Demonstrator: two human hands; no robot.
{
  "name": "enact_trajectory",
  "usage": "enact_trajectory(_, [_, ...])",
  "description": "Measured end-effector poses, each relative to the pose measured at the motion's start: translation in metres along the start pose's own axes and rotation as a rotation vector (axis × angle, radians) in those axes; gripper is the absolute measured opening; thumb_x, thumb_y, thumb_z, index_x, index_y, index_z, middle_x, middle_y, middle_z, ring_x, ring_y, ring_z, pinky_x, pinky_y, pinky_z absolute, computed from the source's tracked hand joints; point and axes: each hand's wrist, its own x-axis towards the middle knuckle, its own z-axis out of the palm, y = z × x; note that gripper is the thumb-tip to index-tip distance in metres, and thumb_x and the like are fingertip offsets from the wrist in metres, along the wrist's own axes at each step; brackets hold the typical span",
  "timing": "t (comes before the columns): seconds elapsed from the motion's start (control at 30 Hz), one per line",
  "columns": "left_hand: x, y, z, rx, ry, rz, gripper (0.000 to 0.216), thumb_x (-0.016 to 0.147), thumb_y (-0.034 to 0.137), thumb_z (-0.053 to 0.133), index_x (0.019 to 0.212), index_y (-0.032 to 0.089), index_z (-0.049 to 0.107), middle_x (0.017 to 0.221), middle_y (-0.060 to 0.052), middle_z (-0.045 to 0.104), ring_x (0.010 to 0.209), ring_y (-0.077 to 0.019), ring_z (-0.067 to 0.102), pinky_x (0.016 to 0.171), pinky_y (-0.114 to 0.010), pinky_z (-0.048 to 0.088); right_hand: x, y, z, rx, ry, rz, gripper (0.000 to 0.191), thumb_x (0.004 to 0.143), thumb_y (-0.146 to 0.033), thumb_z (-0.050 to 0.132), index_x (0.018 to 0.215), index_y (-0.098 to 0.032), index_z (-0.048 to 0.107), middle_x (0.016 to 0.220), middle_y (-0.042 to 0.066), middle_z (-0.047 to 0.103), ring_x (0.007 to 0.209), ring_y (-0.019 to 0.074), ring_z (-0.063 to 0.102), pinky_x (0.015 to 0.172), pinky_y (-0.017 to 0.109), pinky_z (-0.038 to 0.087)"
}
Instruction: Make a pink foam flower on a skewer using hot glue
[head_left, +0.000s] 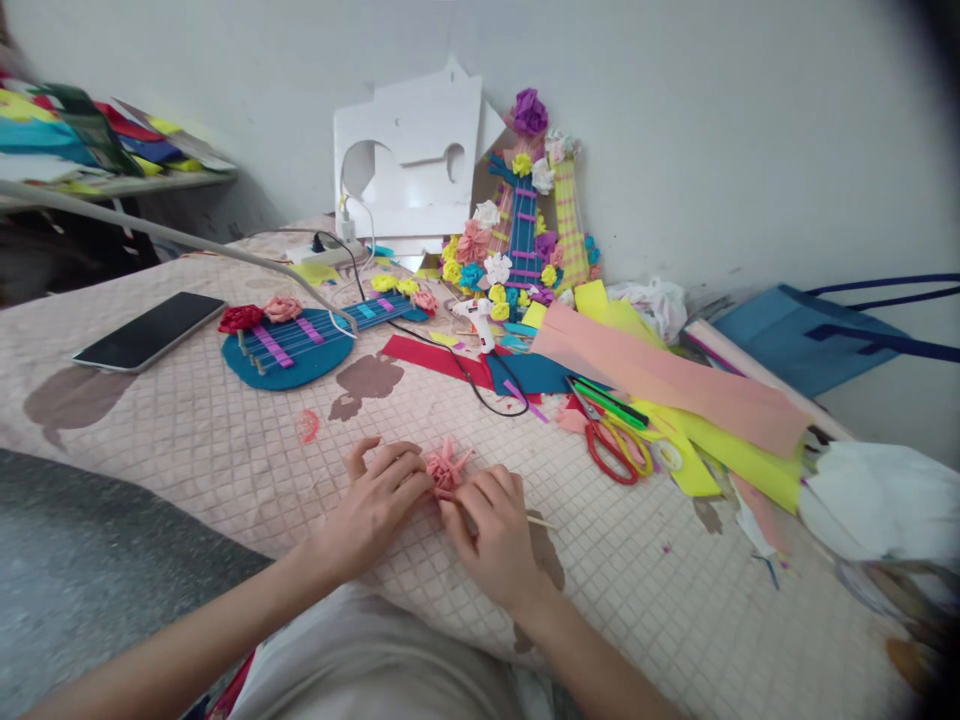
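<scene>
A small pink crepe-paper flower (445, 470) is between my two hands, low over the table, with a few pointed strips standing up from it. My left hand (388, 492) grips its left side with bent fingers. From the right, my right hand (489, 522) pinches its lower edge between thumb and fingers. A thin wooden stick (541, 522) shows beyond the right hand; whether that hand holds it I cannot tell. Ahead lies a blue toy guitar (289, 352) with purple strips and paper flowers.
A white glue gun (475, 318) with its cord stands ahead. Red-handled scissors (611, 455), yellow paper (739, 462) and pink paper (667, 378) lie to the right. A phone (150, 330) is at left. White cut board (409, 150) and flowered guitars (523, 235) lean against the wall.
</scene>
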Motion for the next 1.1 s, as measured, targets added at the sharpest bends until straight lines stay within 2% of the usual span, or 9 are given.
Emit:
enact_trajectory(0.13, [-0.001, 0.001, -0.002, 0.006, 0.004, -0.003, 0.020, 0.096, 0.027, 0.045, 0.087, 0.022, 0.061, 0.089, -0.001, 0.064, 0.106, -0.0199, 0.051, 0.101, -0.045, 0.014, -0.001, -0.002, 0.006, -0.062, -0.001, -0.047, 0.017, 0.085, -0.024, 0.055, 0.068, -0.017, 0.053, 0.072, 0.003, 0.055, 0.079, 0.0191, 0.045, 0.070, 0.035, 0.031])
enact_trajectory(0.23, [0.000, 0.003, -0.004, 0.022, 0.023, -0.021, 0.019, 0.096, 0.025, 0.045, 0.087, 0.022, 0.061, 0.088, 0.000, 0.064, 0.105, -0.0201, 0.051, 0.100, -0.045, 0.014, -0.003, -0.003, 0.011, -0.088, 0.005, -0.070, 0.017, 0.086, -0.018, 0.053, 0.069, -0.017, 0.054, 0.073, 0.002, 0.056, 0.078, 0.0180, 0.045, 0.070, 0.035, 0.031])
enact_trajectory(0.43, [0.002, 0.007, -0.005, 0.033, 0.035, -0.068, 0.016, 0.094, 0.021, 0.047, 0.089, 0.023, 0.061, 0.088, -0.001, 0.064, 0.103, -0.0205, 0.052, 0.101, -0.045, 0.014, -0.004, -0.003, 0.015, -0.061, -0.044, -0.194, 0.013, 0.087, -0.019, 0.052, 0.076, -0.017, 0.058, 0.078, 0.003, 0.059, 0.083, 0.0190, 0.047, 0.072, 0.035, 0.033])
enact_trajectory(0.57, [0.002, 0.006, -0.007, 0.006, 0.027, -0.042, 0.017, 0.094, 0.023, 0.046, 0.088, 0.022, 0.061, 0.087, -0.001, 0.064, 0.100, -0.0200, 0.052, 0.100, -0.044, 0.015, -0.002, -0.002, 0.006, 0.033, -0.046, -0.101, 0.013, 0.091, -0.026, 0.049, 0.085, -0.018, 0.059, 0.085, 0.004, 0.059, 0.086, 0.0195, 0.048, 0.076, 0.035, 0.036])
enact_trajectory(0.7, [0.001, 0.004, -0.008, 0.012, 0.031, 0.010, 0.021, 0.096, 0.023, 0.042, 0.090, 0.023, 0.062, 0.088, -0.001, 0.064, 0.102, -0.0194, 0.052, 0.100, -0.043, 0.015, -0.002, 0.002, 0.000, -0.013, -0.008, 0.023, 0.011, 0.091, -0.026, 0.050, 0.086, -0.019, 0.057, 0.088, 0.005, 0.058, 0.087, 0.0202, 0.048, 0.076, 0.036, 0.038])
enact_trajectory(0.9, [-0.002, 0.003, -0.009, 0.016, -0.030, 0.029, 0.018, 0.096, 0.023, 0.044, 0.092, 0.023, 0.062, 0.091, -0.001, 0.064, 0.105, -0.0196, 0.051, 0.100, -0.042, 0.016, -0.004, 0.004, 0.006, -0.070, -0.077, -0.005, 0.013, 0.091, -0.023, 0.051, 0.080, -0.018, 0.055, 0.085, 0.005, 0.057, 0.085, 0.0203, 0.046, 0.075, 0.036, 0.037])
enact_trajectory(1.1, [-0.002, 0.002, -0.009, 0.014, -0.032, 0.045, 0.014, 0.094, 0.026, 0.048, 0.089, 0.022, 0.061, 0.092, -0.001, 0.064, 0.105, -0.0202, 0.050, 0.100, -0.043, 0.016, -0.003, 0.003, 0.005, -0.102, -0.102, -0.076, 0.015, 0.093, -0.022, 0.046, 0.083, -0.018, 0.057, 0.088, 0.005, 0.058, 0.085, 0.0199, 0.045, 0.074, 0.035, 0.035])
